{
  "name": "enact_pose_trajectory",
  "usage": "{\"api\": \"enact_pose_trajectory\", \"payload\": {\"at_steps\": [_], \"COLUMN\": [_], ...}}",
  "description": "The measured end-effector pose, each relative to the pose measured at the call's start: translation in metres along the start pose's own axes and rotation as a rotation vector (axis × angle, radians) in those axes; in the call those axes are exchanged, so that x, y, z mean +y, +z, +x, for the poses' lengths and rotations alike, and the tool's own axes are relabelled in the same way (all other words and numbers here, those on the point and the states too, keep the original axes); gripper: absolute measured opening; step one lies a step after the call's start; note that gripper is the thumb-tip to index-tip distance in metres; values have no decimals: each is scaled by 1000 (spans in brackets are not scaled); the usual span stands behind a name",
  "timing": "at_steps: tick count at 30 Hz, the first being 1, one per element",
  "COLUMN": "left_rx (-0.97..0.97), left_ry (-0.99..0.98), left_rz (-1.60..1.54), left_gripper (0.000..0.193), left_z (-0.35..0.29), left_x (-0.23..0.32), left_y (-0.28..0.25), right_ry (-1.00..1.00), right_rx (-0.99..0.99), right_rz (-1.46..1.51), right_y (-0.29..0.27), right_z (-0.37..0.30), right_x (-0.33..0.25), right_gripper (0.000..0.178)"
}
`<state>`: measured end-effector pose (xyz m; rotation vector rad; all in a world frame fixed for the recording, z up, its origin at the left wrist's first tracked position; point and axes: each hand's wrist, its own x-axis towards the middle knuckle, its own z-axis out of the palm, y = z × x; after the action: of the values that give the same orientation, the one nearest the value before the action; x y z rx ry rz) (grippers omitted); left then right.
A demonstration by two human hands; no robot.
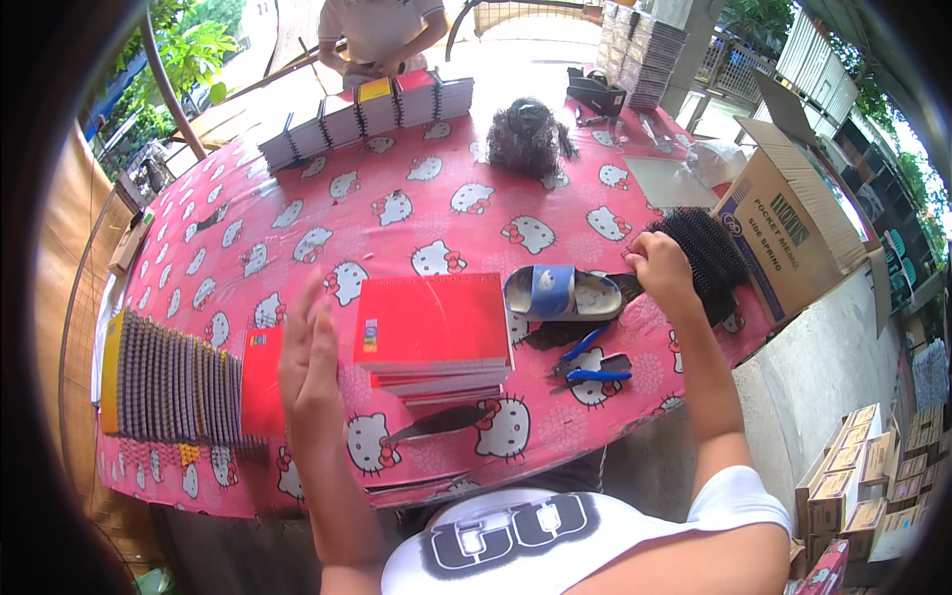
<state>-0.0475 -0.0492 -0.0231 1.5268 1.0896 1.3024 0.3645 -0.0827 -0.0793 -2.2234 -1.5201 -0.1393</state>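
Observation:
My left hand (311,352) is held upright with its fingers stretched, between two groups of notebooks. On its right is a stack of red-covered notebooks (436,322). Left of it stands a long row of spiral-bound notebooks (178,387), with a red cover at the near end. My right hand (659,266) is bent with its fingers drawn together, beside a heap of black spiral binding coils (706,248); whatever is in its fingertips is too small to tell. A blue slide sandal (553,291) lies between stack and hand. Below it rest blue-handled pliers (593,369).
A pink patterned cloth (535,233) covers the table. At the back stand several notebook piles (377,107), a person (382,40) and a bag of black coils (526,139). An open cardboard box (793,223) is at right; small boxes (843,476) are stacked lower right.

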Motion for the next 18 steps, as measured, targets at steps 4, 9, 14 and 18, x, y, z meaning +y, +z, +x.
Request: {"api": "enact_pose_trajectory", "payload": {"at_steps": [4, 9, 14, 18], "left_rx": [-291, -815, -866, -690], "left_ry": [475, 271, 115, 126], "left_rz": [462, 721, 681, 513], "left_gripper": [35, 27, 18, 13], "left_z": [49, 102, 104, 92], "left_x": [60, 43, 30, 32], "left_y": [33, 50, 66, 61], "right_ry": [175, 65, 42, -234], "right_rx": [-158, -33, 92, 54], "right_rz": [-223, -100, -73, 388], "right_y": [36, 42, 13, -31], "right_z": [4, 9, 4, -8], "right_x": [52, 52, 31, -47], "right_gripper": [21, 16, 22, 16]}}
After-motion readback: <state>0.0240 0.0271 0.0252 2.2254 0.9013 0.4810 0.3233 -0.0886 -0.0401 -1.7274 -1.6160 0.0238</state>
